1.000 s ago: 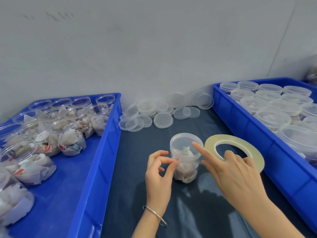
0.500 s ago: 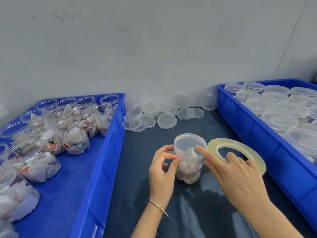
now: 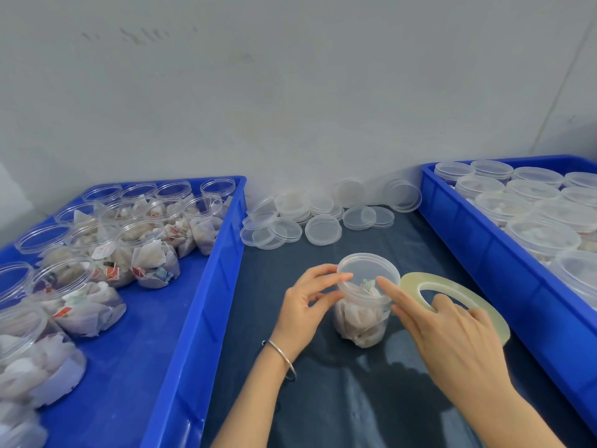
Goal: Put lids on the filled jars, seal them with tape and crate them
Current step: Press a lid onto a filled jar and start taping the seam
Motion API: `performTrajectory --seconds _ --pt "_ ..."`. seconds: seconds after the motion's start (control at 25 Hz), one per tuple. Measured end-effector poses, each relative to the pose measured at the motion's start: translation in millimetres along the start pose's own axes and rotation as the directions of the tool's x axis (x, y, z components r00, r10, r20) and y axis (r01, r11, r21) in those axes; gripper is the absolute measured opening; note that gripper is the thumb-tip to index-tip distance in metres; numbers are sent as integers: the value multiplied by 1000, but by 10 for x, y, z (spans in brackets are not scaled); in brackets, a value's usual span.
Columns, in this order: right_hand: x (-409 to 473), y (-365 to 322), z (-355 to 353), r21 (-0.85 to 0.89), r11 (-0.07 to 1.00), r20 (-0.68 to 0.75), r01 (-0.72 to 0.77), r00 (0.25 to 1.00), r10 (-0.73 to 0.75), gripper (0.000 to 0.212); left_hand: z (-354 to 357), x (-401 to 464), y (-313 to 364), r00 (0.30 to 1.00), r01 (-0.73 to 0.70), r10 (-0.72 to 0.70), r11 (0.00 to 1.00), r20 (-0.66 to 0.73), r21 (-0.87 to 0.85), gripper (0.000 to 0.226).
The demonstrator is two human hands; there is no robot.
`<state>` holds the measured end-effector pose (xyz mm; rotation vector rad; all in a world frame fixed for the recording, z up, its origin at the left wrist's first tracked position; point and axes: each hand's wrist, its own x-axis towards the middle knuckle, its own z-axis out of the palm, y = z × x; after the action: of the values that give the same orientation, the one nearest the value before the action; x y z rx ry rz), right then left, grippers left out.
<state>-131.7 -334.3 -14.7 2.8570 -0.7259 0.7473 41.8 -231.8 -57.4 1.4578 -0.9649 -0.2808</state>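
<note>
Pretty bare setup: a plain grey-white wall (image 3: pixel 290 92) fills the whole upper half, with a few faint dark scuff marks (image 3: pixel 142 33) up near its top left. Toward the wall's right end a thin vertical seam (image 3: pixel 562 76) runs down it, looks like a corner or panel joint, can't tell which. Right below the wall, butted against its base, is a table covered in a dark navy cloth (image 3: pixel 355 399), slightly glossy with soft reflections. Light is even and diffuse.

Packing workshop, blue crates (image 3: pixel 200 318) of filled jars (image 3: pixel 151 253), loose lids (image 3: pixel 323 229), bare wall (image 3: pixel 290 92)
</note>
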Motion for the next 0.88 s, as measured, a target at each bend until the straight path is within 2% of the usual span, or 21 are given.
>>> performTrajectory --seconds 0.04,0.12,0.2,0.28,0.36,0.44,0.52,0.64,0.76,0.88 --pt "-4 -4 -18 1 1000 19 -2 1000 2 58 -26 27 16 999 -4 5 1000 32 -15 36" --pt "-12 -8 -44 -1 1000 22 -13 1000 13 70 -22 52 53 985 0 -1 1000 171 8 24" --pt "-4 0 -35 -4 1000 11 -23 1000 23 74 110 19 74 958 32 -54 996 280 80 47" --pt "-2 -2 -60 48 998 111 -45 993 40 70 289 -24 61 983 50 -74 989 169 142 60" --pt "15 22 -60 42 995 239 -87 968 75 57 392 -37 36 998 10 -22 985 65 175 56" --pt "-32 115 25 246 951 331 -185 939 97 52 384 -20 6 998 -24 13 983 63 183 53" --pt "-51 180 95 410 867 385 -285 915 119 57 354 -8 -23 996 -46 32 983 81 179 53" --pt "-121 273 167 508 778 446 -371 885 131 75 361 -9 -27 995 -58 42 980 86 190 54" --pt "-157 437 189 521 773 511 -361 858 56 76 354 0 -46 996 -48 30 977 90 206 55" --pt "-223 642 150 513 820 509 -253 859 -52 48 341 7 -45 995 -40 21 978 94 206 57"
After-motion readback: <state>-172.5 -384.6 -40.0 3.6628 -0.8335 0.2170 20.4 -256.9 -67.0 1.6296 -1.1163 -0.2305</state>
